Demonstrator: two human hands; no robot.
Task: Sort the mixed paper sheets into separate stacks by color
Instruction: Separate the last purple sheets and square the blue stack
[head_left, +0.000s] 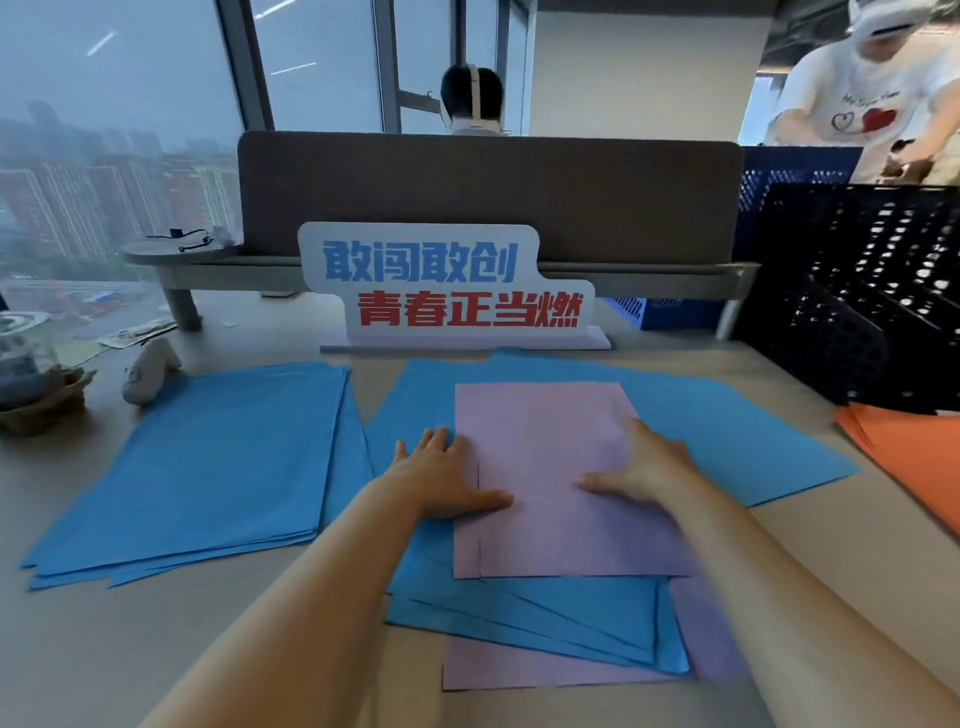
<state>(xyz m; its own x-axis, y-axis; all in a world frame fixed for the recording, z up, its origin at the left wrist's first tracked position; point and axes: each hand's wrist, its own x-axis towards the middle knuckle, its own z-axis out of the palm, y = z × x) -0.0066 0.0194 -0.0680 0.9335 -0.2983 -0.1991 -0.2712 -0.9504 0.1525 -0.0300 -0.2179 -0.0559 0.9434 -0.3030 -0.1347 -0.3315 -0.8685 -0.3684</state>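
Beige table (156, 649) held a slogan sign (447, 286) upper centre and a black crate (857, 291) at right. Our left hand (441, 478) and right hand (644, 467) lay flat, fingers straight, on the pink sheet (545, 441) mid-frame, its long axis pointing up-frame, atop blue sheets (727, 441).

windows (104, 130): tall panes, left, hazy grey city beyond | wall (644, 67): white, back right | divider (488, 197): brown-grey panel across far side of beige worktop (156, 649) | sign (447, 286): white, blue and red characters, before divider | crates (857, 291): black, perforated, right | light: soft daylight
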